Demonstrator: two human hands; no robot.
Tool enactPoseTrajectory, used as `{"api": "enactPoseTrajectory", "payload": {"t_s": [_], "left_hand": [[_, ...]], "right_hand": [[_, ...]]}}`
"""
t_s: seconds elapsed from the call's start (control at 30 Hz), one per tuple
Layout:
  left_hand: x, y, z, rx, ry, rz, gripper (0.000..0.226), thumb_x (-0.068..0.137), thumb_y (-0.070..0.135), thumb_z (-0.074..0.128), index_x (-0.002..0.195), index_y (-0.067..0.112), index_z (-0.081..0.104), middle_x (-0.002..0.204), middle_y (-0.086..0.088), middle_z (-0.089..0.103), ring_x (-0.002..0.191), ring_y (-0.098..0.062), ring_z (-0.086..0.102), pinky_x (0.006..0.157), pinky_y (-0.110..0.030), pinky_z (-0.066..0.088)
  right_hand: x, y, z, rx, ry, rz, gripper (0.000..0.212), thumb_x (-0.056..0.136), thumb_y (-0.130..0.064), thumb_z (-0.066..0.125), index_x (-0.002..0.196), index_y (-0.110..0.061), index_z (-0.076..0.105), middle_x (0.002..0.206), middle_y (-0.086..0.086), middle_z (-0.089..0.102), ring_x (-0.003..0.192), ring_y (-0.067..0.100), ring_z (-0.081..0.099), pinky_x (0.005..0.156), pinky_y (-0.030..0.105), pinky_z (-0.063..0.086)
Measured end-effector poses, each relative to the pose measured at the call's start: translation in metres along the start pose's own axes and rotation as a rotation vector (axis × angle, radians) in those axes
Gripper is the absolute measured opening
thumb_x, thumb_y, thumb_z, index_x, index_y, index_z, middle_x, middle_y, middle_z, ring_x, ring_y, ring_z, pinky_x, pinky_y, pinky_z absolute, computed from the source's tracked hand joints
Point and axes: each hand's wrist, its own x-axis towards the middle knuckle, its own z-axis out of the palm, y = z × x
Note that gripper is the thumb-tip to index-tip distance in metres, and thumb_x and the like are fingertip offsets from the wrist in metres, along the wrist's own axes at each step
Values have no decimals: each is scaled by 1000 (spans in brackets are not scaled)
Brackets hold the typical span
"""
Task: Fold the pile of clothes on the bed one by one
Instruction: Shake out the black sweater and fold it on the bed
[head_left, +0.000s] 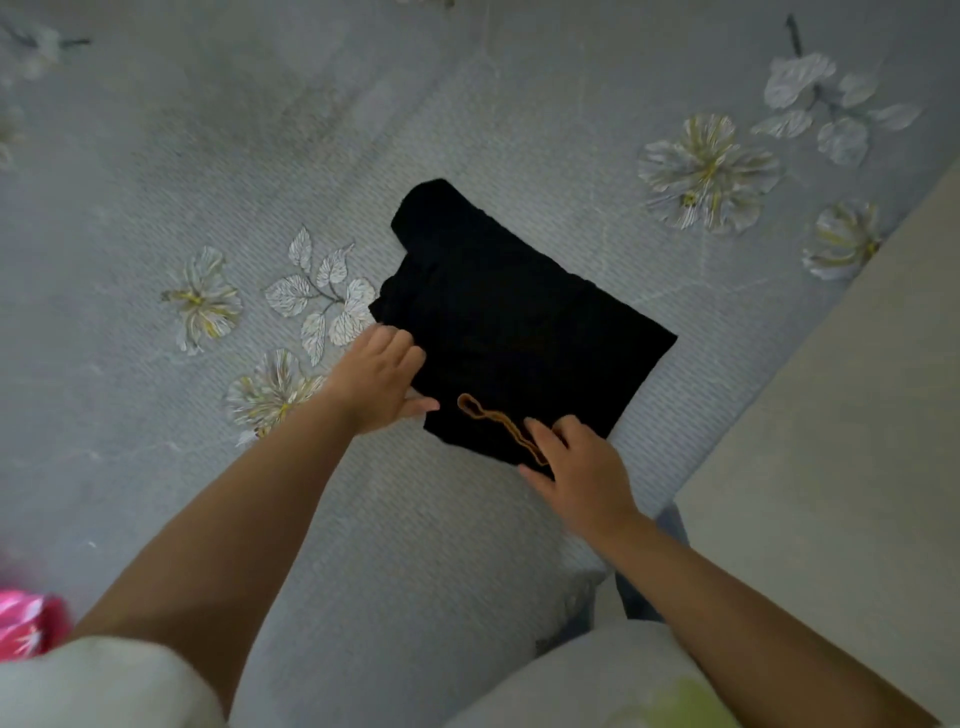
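Leaning over the bed, the person has both bare arms stretched out to a black garment that lies folded into a rough rectangle on the grey, flower-printed bedspread. The left hand sits at the garment's near-left edge, fingers curled over the top of the cloth and the thumb reaching along the lower border, so the edge appears pinched between them; how firmly it is gripped cannot be told. The right hand rests at the near corner of the same garment, palm down, its fingers spread and lying flat on the fabric, with the thumb just off the cloth on the bedspread; it presses rather than clamps. Between the two hands, and running right up under the fingertips of the right one, an orange-brown looped trim shows on the black cloth. From both grips the garment stretches away, its far end rounded over in a thicker roll well beyond the left hand. Behind the left forearm, at the picture's near-left edge, a bit of bright pink fabric pokes into view, blurred. To the outside of the right arm, a pale flat surface runs alongside the bed. Light-coloured sleeves cover the person's upper arms.
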Motion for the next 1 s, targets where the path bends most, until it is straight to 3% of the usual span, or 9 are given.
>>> {"api": "enactPoseTrajectory", "payload": {"t_s": [0.1,0.17,0.27,0.33,0.43,0.63,0.73,0.83,1.0], "left_hand": [[-25,14,7,-49,-220,-109,108,80,70,-16,99,-2,63,102,-22,60,98,-38,59,91,-54,43],[-37,19,6,-136,-349,-259,123,63,76,-28,128,6,49,136,-18,43,130,-35,35,106,-53,24],[-33,22,3,-259,-158,-423,92,81,71,1,130,12,51,135,-26,43,125,-46,38,97,-59,34],[-15,19,-2,-330,-63,-530,76,85,69,19,139,20,39,142,-29,30,130,-48,29,100,-59,30],[21,8,-8,-511,-104,-713,87,80,58,52,147,31,5,151,-25,1,140,-39,4,111,-52,16],[60,-7,-3,-798,-163,-771,114,67,50,74,144,37,-10,144,-26,15,134,-38,21,112,-46,22],[63,-3,-5,-1015,-127,-780,113,69,33,78,143,40,-8,141,-23,18,131,-37,27,108,-42,26],[58,-8,4,-1055,-105,-691,113,68,29,79,144,38,-5,141,-16,34,131,-31,34,108,-37,30],[59,-9,7,-1152,-84,-595,98,77,17,72,145,34,5,144,-1,37,131,-18,37,99,-18,26]], "right_hand": [[-22,-4,13,-69,-71,-20,59,50,-33,87,102,-12,70,74,8,61,56,19,57,43,25,44],[-30,-3,11,-98,-27,7,42,70,-45,65,102,-19,69,81,6,64,73,20,58,62,32,43],[-25,1,-5,0,90,260,56,84,-59,38,104,-18,70,98,11,66,102,25,51,88,40,33],[-9,6,-19,106,112,523,66,80,-63,44,124,-16,58,121,22,55,116,37,47,98,54,33],[19,13,-29,431,-31,844,88,75,-52,65,146,-26,19,142,23,28,132,34,27,111,47,24],[45,8,-13,433,-121,977,111,70,-46,73,139,-40,-14,150,21,5,138,33,9,111,42,16],[57,9,-12,547,-89,958,110,71,-36,76,129,-47,-17,144,22,15,127,27,28,107,31,24],[65,17,-15,662,-126,961,111,74,-28,75,139,-42,-13,135,20,28,96,13,36,86,19,30],[60,29,-14,688,-62,896,107,72,-25,76,126,-48,-13,137,13,38,113,15,43,90,20,32]]}}
